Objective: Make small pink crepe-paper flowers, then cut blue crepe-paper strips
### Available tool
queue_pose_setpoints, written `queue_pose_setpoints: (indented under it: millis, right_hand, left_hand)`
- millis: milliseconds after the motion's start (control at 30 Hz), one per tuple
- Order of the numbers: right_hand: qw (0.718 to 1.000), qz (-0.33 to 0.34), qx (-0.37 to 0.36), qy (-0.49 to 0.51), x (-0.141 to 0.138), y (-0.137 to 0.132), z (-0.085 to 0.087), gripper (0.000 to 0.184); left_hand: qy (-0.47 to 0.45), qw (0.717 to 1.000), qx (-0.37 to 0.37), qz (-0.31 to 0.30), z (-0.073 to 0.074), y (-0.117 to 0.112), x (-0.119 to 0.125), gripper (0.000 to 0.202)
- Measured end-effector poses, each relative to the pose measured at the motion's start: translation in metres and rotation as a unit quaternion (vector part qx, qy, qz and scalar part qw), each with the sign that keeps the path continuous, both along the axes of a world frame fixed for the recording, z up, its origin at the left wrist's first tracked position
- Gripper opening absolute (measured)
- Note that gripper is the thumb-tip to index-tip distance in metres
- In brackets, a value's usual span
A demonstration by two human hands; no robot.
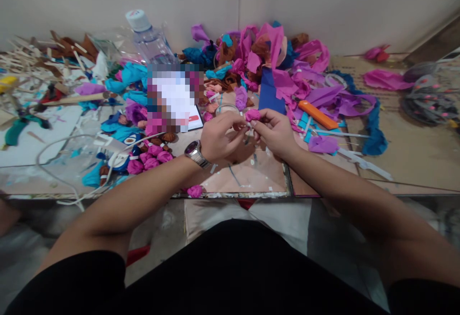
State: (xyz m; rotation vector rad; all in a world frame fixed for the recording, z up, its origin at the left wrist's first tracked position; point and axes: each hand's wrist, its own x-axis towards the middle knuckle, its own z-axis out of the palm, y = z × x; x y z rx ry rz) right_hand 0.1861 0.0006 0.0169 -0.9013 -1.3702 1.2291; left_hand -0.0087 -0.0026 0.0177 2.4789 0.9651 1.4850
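Over the middle of the table, a small pink crepe-paper flower (252,115) is held up between my two hands. My right hand (276,130) is closed, pinching the flower near its base. My left hand (223,135), with a metal wristwatch (194,150), is also closed, its fingertips pinched at the flower's base. A small whitish bit shows between the fingertips, too small to name. Another pink paper flower (195,191) lies at the table's front edge. Several finished-looking pink flowers (151,162) are heaped left of my left wrist.
A phone (179,99) leans behind my left hand, near a plastic bottle (151,42). Crepe-paper strips (273,51) pile up at the back. An orange utility knife (318,115) lies right of my right hand. A white cable (46,154) and green-handled pliers (21,126) are at left.
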Motion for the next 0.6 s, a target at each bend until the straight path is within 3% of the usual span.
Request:
queue_pose_setpoints:
  millis: [600]
  right_hand:
    - [1.0, -0.002, 0.0, -0.012, 0.0002, 0.0001, 0.0001, 0.029]
  left_hand:
    - [0.024, 0.999, 0.029, -0.026, 0.0014, 0.0011, 0.0008, 0.004]
